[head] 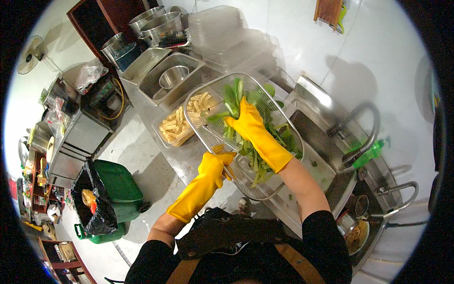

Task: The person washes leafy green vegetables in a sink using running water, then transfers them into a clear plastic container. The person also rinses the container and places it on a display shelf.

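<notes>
A metal mesh basket [215,134] is held tilted over the steel counter beside the sink. My left hand [212,165], in a yellow rubber glove, grips its near left rim. Inside the basket my right hand [248,119], gloved the same way, has leafy greens [232,101] between thumb and fingers. Cut stems and leaves [260,159] lie along the basket's right side, partly behind my right forearm. Beyond the basket's left rim, a clear plastic tub holds pale yellow sticks [175,126], seen partly through the mesh.
A double sink [312,131] with curved faucets [372,131] runs along the right wall. Steel pans [145,85], a metal bowl [173,77] and stacked clear containers [227,39] stand at the back. A lined green bin [118,181] is on the floor at left.
</notes>
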Available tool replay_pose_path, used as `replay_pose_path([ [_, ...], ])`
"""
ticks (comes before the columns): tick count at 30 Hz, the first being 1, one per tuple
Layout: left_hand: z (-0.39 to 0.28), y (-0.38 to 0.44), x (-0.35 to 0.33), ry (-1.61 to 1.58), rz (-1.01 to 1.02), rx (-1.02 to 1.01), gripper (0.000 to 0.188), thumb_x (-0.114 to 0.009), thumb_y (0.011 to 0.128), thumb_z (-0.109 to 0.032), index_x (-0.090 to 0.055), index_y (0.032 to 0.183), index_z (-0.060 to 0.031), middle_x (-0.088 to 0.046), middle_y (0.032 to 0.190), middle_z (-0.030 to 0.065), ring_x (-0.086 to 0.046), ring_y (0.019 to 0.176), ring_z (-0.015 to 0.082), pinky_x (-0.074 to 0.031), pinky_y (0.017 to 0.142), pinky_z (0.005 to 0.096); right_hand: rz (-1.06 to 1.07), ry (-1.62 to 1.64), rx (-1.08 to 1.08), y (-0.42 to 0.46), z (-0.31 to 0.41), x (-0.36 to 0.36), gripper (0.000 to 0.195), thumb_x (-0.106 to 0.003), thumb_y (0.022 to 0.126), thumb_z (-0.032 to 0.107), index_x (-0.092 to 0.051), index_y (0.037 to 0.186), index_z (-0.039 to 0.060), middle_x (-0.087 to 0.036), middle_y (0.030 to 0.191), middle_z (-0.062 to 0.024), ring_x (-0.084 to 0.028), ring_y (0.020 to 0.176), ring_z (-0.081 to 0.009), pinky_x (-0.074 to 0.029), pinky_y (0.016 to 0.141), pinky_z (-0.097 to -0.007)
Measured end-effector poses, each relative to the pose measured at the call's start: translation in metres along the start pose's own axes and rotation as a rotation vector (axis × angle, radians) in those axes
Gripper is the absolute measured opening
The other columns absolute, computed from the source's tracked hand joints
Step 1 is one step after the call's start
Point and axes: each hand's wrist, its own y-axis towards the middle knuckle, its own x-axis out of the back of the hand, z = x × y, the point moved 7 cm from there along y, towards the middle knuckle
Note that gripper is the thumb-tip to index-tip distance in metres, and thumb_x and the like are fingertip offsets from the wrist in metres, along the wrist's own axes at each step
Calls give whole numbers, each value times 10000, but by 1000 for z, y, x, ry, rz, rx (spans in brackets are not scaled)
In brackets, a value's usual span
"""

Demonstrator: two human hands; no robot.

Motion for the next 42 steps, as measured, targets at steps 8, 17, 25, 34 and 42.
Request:
replay_pose_path([
  [8,-12,-13,-43,-359,-50,41,375,-644,697,-101,-648,1062,-13,-658,783,117,-568,482,181,-435,431,304,-92,-327,9,-9,-36,22,652,-686,763,329,-454,1282,9,-522,1212,-212,-510,1133,-348,-431,928,-418],
  [17,-5,10,-56,-156,22,33,473,-687,728,-115,-580,1170,17,-662,866,126,-582,517,202,-473,439,340,-81,-269,-29,1,-90,9,508,-685,747,216,-498,1188,46,-576,1089,-211,-566,995,-399,-474,823,-458],
  [25,-2,-6,-4,-217,27,-78,360,-684,750,-124,-624,1062,45,-640,803,143,-580,461,236,-486,409,345,-273,442,-81,-16,-75,97,356,-668,718,245,-612,999,33,-651,851,-166,-631,776,-301,-482,698,-384],
  [34,3,-54,86,-273,-301,22,579,-643,743,-91,-442,1252,99,-668,889,212,-577,420,255,-448,357,323,-570,779,-183,43,-111,84,335,-708,719,183,-619,1001,26,-657,859,-115,-625,731,-239,-496,648,-347],
  [42,7,-65,115,-425,-387,-43,646,-618,731,-71,-360,1286,133,-666,893,230,-580,417,277,-419,336,313,-82,378,-294,43,-90,30,702,-704,756,392,-470,1315,39,-498,1319,-197,-458,1237,-326,-372,1008,-364],
])
